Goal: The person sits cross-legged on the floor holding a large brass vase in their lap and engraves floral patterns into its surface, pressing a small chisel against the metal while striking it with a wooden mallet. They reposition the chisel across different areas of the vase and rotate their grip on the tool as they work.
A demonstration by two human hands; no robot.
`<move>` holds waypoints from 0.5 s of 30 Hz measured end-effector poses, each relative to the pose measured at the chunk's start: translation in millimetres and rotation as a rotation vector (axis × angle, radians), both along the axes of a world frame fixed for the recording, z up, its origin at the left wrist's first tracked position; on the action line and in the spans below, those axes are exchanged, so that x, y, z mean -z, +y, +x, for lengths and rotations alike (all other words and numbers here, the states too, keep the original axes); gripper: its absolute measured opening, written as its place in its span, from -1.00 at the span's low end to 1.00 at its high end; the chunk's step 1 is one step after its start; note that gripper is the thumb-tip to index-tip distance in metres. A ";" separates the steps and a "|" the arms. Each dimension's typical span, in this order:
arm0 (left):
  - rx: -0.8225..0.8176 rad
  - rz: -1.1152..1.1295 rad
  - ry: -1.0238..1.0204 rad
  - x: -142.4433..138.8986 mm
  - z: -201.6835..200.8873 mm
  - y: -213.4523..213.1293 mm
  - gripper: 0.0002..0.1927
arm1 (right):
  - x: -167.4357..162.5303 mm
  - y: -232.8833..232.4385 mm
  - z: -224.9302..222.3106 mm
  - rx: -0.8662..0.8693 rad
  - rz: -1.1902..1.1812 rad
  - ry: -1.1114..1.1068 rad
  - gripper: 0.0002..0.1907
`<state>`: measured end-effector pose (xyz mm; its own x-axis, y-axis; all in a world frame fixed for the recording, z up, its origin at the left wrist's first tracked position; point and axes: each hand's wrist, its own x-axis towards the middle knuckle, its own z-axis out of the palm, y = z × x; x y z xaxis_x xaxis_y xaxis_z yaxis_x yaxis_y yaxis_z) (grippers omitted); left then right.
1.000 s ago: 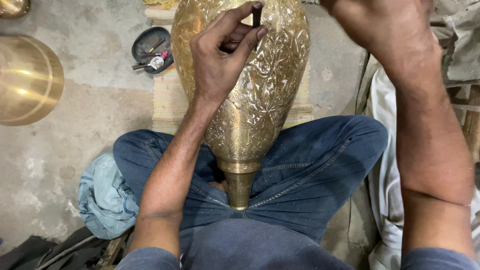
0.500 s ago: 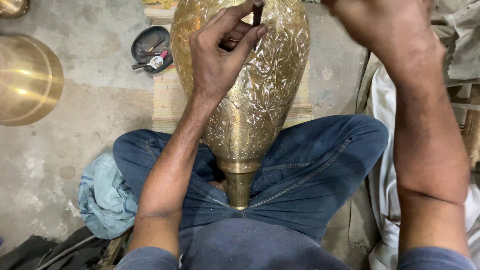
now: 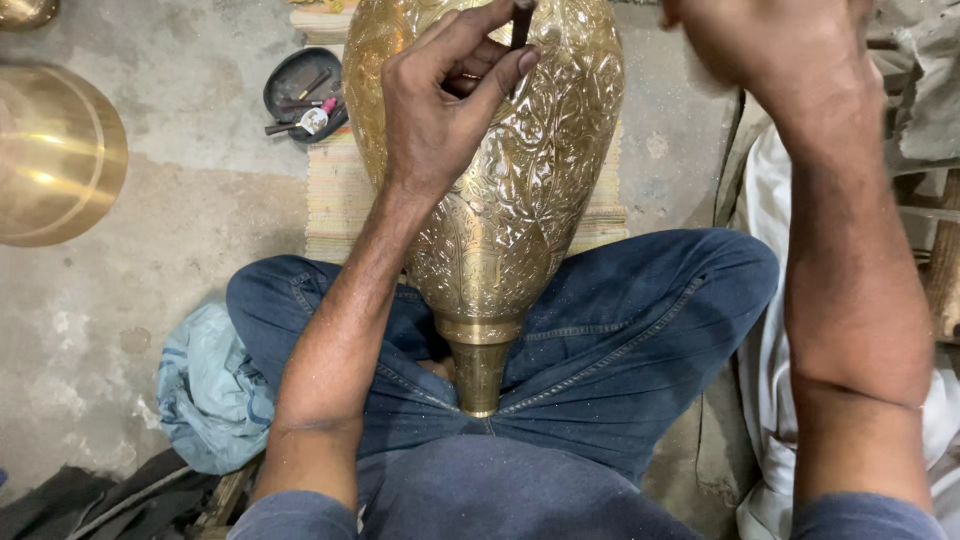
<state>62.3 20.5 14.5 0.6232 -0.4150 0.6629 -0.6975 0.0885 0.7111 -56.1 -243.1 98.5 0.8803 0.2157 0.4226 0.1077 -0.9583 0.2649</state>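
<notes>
Between the person's crossed legs, 1 large engraved brass vase (image 3: 500, 200) lies tilted, its narrow neck (image 3: 479, 375) pointing toward the body and resting against the blue jeans (image 3: 620, 340), its wide belly reaching up past the top edge of the view. 2 hands are at work on it. The left hand (image 3: 435, 110) rests on the upper belly of the vase, its grip closed around 1 thin dark punch (image 3: 521, 22), pinched between thumb and fingers, with the tool standing against the engraved surface just beside the fingertips. The right hand (image 3: 760, 45) hangs raised above and to the right of the vase, well apart from the metal; it is partly cut off by the top edge and blurred, so I cannot tell whether its grip is open or closed, nor what it may hold.

On the concrete floor (image 3: 200, 200) to the left sits 1 plain brass bowl (image 3: 55, 150), with the edge of 1 more brass piece (image 3: 25, 10) in the top corner. 1 dark round dish (image 3: 300, 95) holding small tools lies near the vase's left shoulder. 1 striped mat (image 3: 335, 200) lies under the vase, and 1 crumpled light-blue cloth (image 3: 210, 390) lies beside the left knee.
</notes>
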 end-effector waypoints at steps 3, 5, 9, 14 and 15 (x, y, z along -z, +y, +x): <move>-0.005 0.030 -0.033 -2.2 0.9 0.6 -0.68 | 2.1 -4.9 -2.0 0.018 -0.086 -0.004 -0.84; -0.013 0.024 -0.031 -4.6 -0.6 1.0 -0.66 | 3.5 -4.9 -0.8 0.024 -0.118 -0.018 -0.87; -0.020 0.073 0.017 -8.5 -3.3 3.3 -0.67 | 4.8 -0.6 2.3 0.039 -0.145 -0.078 -0.92; -0.020 0.034 -0.008 -7.3 -1.6 1.4 -0.68 | 3.7 -1.5 -1.8 0.002 -0.091 -0.084 -0.84; -0.024 0.027 -0.016 -6.7 -1.0 1.2 -0.67 | 4.1 -2.9 -2.5 0.005 -0.088 -0.055 -0.82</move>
<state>61.3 21.7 21.2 0.6226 -0.4177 0.6617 -0.7106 0.0525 0.7017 -58.6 -246.0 94.4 0.8575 0.2502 0.4496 0.0863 -0.9314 0.3536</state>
